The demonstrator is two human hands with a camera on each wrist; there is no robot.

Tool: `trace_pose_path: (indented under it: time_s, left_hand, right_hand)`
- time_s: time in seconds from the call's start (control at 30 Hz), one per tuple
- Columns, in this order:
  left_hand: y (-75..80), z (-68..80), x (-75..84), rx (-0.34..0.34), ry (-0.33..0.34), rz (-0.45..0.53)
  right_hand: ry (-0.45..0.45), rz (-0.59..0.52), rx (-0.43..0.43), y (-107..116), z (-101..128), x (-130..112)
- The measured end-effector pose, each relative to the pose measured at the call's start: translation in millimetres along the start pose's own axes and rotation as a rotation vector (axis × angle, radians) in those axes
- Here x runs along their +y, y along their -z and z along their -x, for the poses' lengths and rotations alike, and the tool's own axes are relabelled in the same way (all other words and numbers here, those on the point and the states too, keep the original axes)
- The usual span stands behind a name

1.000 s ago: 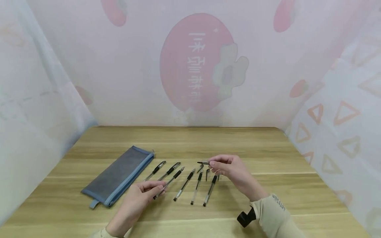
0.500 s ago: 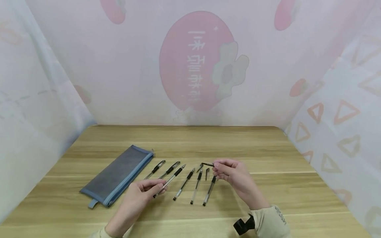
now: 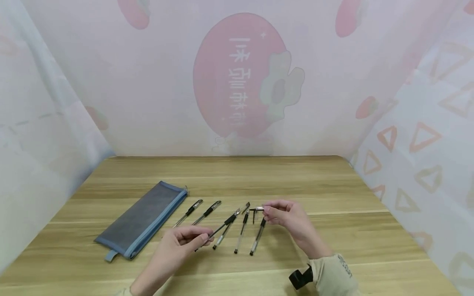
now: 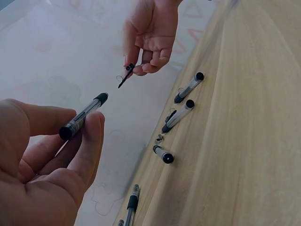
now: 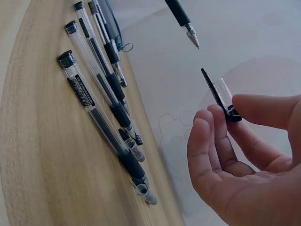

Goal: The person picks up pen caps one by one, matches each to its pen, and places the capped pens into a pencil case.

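My left hand (image 3: 181, 244) pinches an uncapped gel pen (image 3: 230, 218) with a black grip, its metal tip (image 5: 193, 36) pointing away from the fingers. Between the right hand's (image 3: 286, 216) thumb and fingertips is a clear pen cap with a black clip (image 5: 217, 94). In the right wrist view, a short gap separates the pen tip from this cap. Below the hands lie more uncapped gel pens (image 3: 242, 234), with loose caps (image 3: 246, 207) by their tips. Two capped gel pens (image 3: 192, 208) rest nearer the left hand, their lower ends partly hidden by it.
A grey mesh pencil pouch (image 3: 144, 218) with blue zip edging lies at the left of the wooden table (image 3: 318, 181). Printed fabric (image 3: 166, 102) hangs behind the table and on both sides. A black wrist device (image 3: 300, 278) sits at the right cuff.
The pen in my left hand has swung to the right, its tip now closer to the cap. My right hand has lowered slightly and turned the cap. The head view has shifted a little.
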State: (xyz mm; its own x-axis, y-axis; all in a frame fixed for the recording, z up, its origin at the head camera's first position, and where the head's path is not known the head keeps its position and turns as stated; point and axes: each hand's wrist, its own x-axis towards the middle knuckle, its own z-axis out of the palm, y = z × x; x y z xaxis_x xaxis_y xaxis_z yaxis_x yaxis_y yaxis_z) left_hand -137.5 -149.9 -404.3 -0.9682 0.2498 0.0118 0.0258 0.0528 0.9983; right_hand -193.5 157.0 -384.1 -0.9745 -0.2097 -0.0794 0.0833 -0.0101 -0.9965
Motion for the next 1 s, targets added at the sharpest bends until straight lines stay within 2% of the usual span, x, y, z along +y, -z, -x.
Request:
trace_pose_path:
  time_s: [0.1, 0.3, 0.53, 0.87, 1.0]
  left_hand:
    - [-1.2, 0.1, -1.3, -0.040, -0.036, -0.018]
    - [-3.1, 0.0, -2.3, -0.081, -0.064, -0.043]
    - [-4.4, -0.9, -3.1, -0.109, -0.098, -0.012]
    - [-5.1, -0.1, -2.6, -0.099, -0.098, -0.031]
    - [-6.1, 1.3, -1.2, -0.044, -0.049, -0.029]
  right_hand:
    - [-0.003, 0.000, -0.003, -1, -2, 2]
    - [0.018, 0.027, -0.056, -6, 1, 1]
    - [0.022, 0.054, -0.116, -9, 1, 4]
    - [0.023, 0.090, -0.174, -16, 3, 6]
    - [0.020, 0.086, -0.192, -18, 3, 8]
